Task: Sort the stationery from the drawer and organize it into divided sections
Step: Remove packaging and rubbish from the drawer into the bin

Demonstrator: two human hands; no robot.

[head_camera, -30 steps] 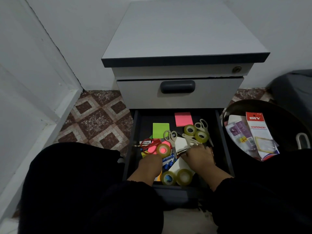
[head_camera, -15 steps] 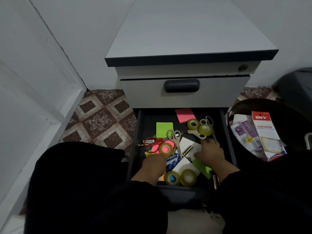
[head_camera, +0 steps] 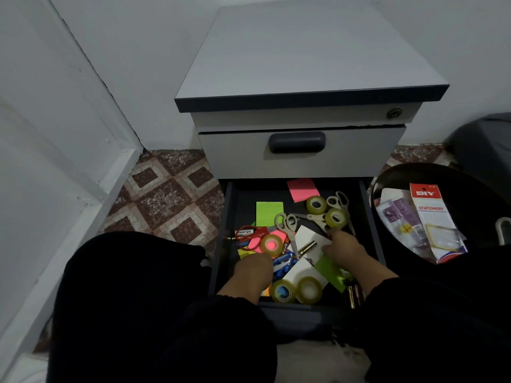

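Sliding toward the scissors (head_camera: 318, 218), the right hand (head_camera: 344, 248) uncovers green notes (grip unclear); left hand (head_camera: 253, 269) stays; sorting barely begun.

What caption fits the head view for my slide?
Both hands, left hand and right hand, reach into the open drawer of mixed stationery.

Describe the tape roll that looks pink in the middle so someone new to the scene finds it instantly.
Start at the open bottom drawer of the grey cabinet. Near its left side, just beyond the left hand and beside the red scissors, lies a tape roll. Its centre glows pink; the other four rolls look plain yellowish.
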